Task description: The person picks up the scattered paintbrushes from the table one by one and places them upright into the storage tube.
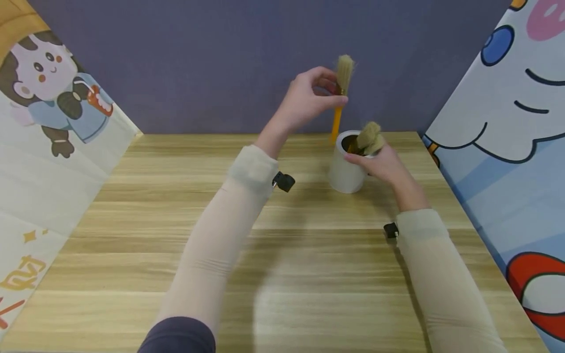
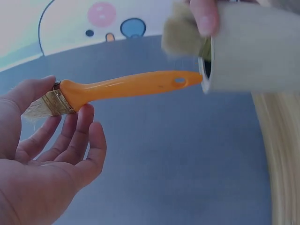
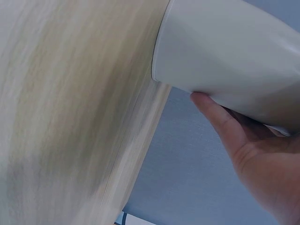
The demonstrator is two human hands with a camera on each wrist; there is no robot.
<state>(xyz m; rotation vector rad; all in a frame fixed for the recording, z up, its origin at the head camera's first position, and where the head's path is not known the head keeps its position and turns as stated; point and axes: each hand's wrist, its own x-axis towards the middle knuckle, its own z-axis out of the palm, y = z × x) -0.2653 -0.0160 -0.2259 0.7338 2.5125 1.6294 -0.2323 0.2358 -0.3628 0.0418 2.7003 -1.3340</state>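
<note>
My left hand (image 1: 309, 95) pinches a paintbrush (image 1: 337, 117) at its metal band, between thumb and fingers. The brush stands nearly upright with its pale bristles on top. In the left wrist view its orange handle (image 2: 136, 86) points at the mouth of a white cylindrical cup (image 1: 346, 172), the tip right at the rim. On the cup's right side, my right hand (image 1: 385, 164) grips it near the top, thumb at the rim. Pale brush bristles (image 1: 369, 136) stick out of the cup, partly hidden behind that hand in the left wrist view.
The cup stands near the back right of a wood-grain table (image 1: 176, 220). Behind rises a dark blue-grey panel (image 1: 220, 63). Printed cartoon panels flank the table, one on the left (image 1: 39, 186) and one on the right (image 1: 499, 117).
</note>
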